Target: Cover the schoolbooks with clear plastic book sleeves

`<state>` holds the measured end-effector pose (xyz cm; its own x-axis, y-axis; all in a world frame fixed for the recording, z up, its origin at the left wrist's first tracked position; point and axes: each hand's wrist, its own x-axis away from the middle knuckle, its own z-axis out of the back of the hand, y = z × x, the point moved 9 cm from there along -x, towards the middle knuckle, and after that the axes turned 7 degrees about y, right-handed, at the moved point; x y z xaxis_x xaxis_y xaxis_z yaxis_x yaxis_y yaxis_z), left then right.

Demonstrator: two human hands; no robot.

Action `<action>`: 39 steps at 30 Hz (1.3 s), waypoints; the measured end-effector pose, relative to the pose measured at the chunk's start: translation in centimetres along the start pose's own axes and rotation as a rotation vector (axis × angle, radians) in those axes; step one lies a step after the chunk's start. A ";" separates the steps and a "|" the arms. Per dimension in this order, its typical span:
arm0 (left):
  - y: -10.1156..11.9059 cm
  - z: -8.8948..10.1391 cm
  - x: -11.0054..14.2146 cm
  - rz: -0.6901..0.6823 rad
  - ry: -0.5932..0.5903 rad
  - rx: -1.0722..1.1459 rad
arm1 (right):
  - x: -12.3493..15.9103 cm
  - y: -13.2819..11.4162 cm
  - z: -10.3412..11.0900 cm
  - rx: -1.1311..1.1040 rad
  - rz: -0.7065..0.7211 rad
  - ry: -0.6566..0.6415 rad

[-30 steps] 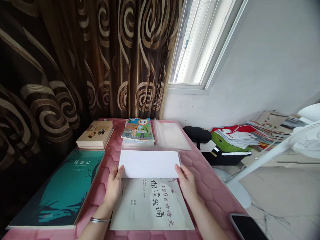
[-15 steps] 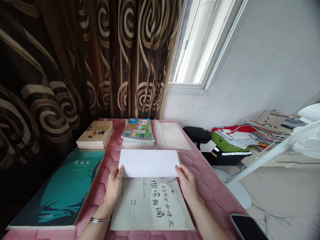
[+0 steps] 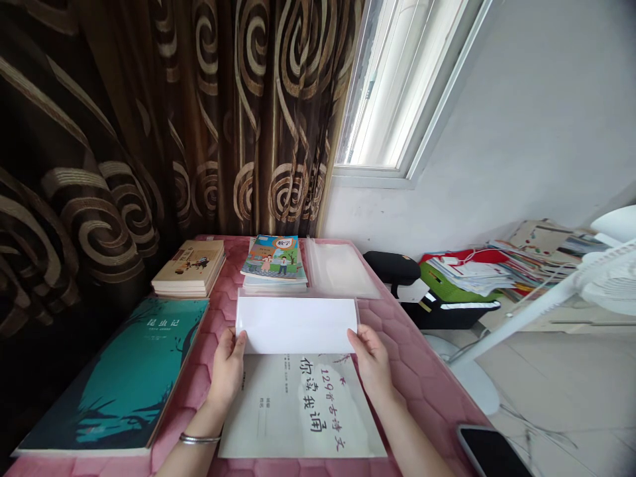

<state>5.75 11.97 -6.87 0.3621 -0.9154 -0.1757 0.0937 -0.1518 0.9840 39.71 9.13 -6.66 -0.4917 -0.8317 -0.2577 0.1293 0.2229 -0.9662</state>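
Paper [image 3: 298, 325], ends in two-handed grip [image 3: 230, 364]

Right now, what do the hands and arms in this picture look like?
They're a person's: left hand and right hand ungloved, forearms bare, with no sleeves showing. A slim, shiny silver bangle rings the left wrist; the right wrist is bare.

The white paper [image 3: 298, 324] hides from me the far part of the poetry book [image 3: 278, 417] and some fingers of the left hand [image 3: 228, 368] and right hand [image 3: 373, 368]. My view cuts off the smartphone [image 3: 491, 452] nearby; the teal 昆虫记 book's [image 3: 124, 371] smallest print is unreadable.
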 end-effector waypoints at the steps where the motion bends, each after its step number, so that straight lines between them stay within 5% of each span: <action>1: 0.0 0.0 0.0 0.000 -0.002 -0.003 | 0.0 0.0 0.1 0.016 0.005 0.006; 14: 0.2 0.0 0.0 0.017 0.008 0.032 | 0.0 0.5 -0.3 -0.025 -0.075 -0.027; 39: 1.3 -0.1 0.2 0.046 0.007 0.047 | 0.0 0.7 0.3 0.129 -0.016 0.021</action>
<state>6.00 11.60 -5.62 0.3710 -0.9194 -0.1307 0.0333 -0.1274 0.9913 40.05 9.12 -7.32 -0.5127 -0.8234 -0.2432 0.2299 0.1412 -0.9629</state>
